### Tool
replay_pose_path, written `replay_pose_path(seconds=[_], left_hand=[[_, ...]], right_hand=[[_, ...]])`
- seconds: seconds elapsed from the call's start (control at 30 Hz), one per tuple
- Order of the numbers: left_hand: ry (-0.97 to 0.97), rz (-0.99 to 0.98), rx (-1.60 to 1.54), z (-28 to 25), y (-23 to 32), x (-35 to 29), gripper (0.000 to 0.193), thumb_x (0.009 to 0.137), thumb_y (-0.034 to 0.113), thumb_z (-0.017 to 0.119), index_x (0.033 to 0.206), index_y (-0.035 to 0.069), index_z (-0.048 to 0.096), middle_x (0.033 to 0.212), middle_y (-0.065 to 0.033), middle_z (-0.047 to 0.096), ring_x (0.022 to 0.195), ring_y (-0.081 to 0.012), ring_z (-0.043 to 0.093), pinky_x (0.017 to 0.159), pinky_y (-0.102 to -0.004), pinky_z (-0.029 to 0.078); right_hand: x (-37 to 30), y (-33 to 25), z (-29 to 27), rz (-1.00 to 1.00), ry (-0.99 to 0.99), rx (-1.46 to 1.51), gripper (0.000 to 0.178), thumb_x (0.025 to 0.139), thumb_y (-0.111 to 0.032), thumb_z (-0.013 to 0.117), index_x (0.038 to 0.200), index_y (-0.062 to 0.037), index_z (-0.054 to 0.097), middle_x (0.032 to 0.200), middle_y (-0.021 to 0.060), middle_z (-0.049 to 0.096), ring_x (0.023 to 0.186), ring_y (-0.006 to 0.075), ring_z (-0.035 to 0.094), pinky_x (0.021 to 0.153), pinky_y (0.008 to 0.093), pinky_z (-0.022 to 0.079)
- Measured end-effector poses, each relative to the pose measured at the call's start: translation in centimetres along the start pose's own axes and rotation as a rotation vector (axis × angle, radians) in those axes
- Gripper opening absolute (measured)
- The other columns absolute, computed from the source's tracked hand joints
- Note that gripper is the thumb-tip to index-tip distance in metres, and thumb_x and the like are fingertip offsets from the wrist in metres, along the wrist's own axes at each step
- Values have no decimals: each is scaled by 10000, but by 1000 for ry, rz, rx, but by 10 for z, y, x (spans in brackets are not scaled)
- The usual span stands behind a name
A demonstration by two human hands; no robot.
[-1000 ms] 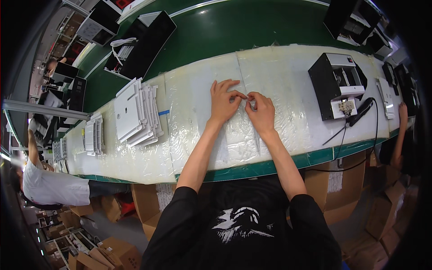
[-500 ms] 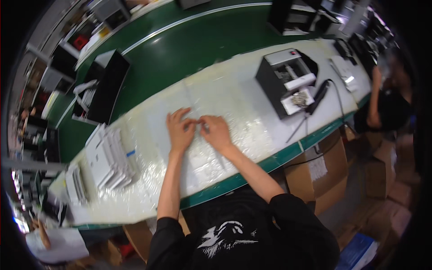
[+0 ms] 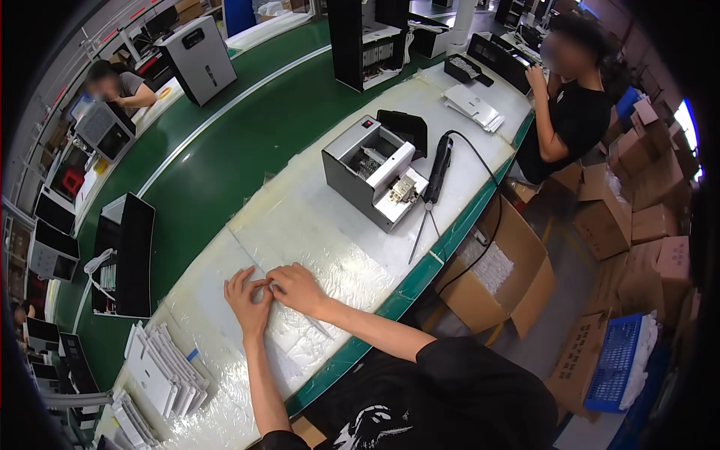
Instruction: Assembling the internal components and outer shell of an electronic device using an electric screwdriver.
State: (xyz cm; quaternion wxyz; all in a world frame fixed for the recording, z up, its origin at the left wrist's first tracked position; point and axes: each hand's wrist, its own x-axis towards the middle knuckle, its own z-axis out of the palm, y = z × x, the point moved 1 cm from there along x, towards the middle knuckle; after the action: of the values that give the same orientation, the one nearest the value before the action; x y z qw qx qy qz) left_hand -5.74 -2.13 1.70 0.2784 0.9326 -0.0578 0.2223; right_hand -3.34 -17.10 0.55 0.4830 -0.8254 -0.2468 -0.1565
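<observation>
My left hand (image 3: 248, 302) and my right hand (image 3: 298, 289) meet fingertip to fingertip above the plastic-covered worktable (image 3: 281, 210). Each hand pinches thumb and forefinger together, the left one's other fingers lifted and curved. Whatever sits between the fingertips is too small to make out. Up the table to the right stands a dark box-shaped screw feeder (image 3: 352, 186) with a light top and metal bits in its open middle. Beside it a black electric screwdriver (image 3: 441, 169), bit toward me, rests at the feeder's front. Left of my hands lies a stack of white panels (image 3: 169, 371).
A green conveyor (image 3: 225, 169) runs along the far side, carrying a black housing (image 3: 124, 255) and a tall black cabinet (image 3: 367, 45). The screwdriver's cable (image 3: 499, 202) loops over the table's edge above an open carton (image 3: 502, 277). A co-worker (image 3: 574, 97) sits at the right.
The view has swung to the right, so the table and hands appear lower and further left. Both hands keep their pinch, fingertips together. More of the co-worker and cartons shows.
</observation>
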Motion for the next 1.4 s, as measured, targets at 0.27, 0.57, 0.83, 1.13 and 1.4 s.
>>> replay_pose_path(seconds=[0.27, 0.57, 0.83, 1.13, 1.4], left_hand=[[30, -16, -53, -4, 7, 2, 130, 713, 164, 730, 839, 141, 708, 1176, -4, 612, 1223, -252, 477, 1118, -487, 230], [32, 11, -35, -7, 5, -2, 128, 698, 146, 748, 825, 157, 737, 1131, -12, 638, 1211, -254, 481, 1072, -432, 284], [87, 74, -46, -2, 2, 2, 131, 685, 177, 742, 814, 156, 734, 1088, -28, 642, 1123, -254, 529, 1026, -474, 315], [100, 0, -87, -1, -6, -7, 114, 693, 170, 722, 806, 161, 715, 1079, -12, 625, 1127, -234, 524, 1053, -476, 300], [100, -17, -153, -2, -3, -6, 75, 704, 185, 722, 776, 174, 708, 1062, -1, 629, 1135, -210, 526, 1090, -495, 270]], right_hand=[[3, -1, -3, 21, -2, 38, 174, 745, -76, 663, 916, -79, 628, 822, 55, 666, 770, 259, 630, 730, 367, 445], [3, -10, -8, 101, -29, 51, 196, 763, -78, 636, 957, -61, 623, 883, 101, 666, 805, 298, 623, 754, 385, 459], [5, -1, -4, 118, -75, 60, 248, 746, -99, 683, 986, -67, 630, 916, 94, 680, 799, 300, 627, 762, 401, 452], [3, -4, 1, 128, -109, 93, 222, 747, -63, 690, 965, -71, 645, 839, 55, 659, 643, 230, 565, 665, 372, 452], [6, -8, -5, 151, -103, 32, 223, 788, -51, 670, 1009, -68, 646, 838, 71, 653, 676, 222, 545, 666, 358, 460]])
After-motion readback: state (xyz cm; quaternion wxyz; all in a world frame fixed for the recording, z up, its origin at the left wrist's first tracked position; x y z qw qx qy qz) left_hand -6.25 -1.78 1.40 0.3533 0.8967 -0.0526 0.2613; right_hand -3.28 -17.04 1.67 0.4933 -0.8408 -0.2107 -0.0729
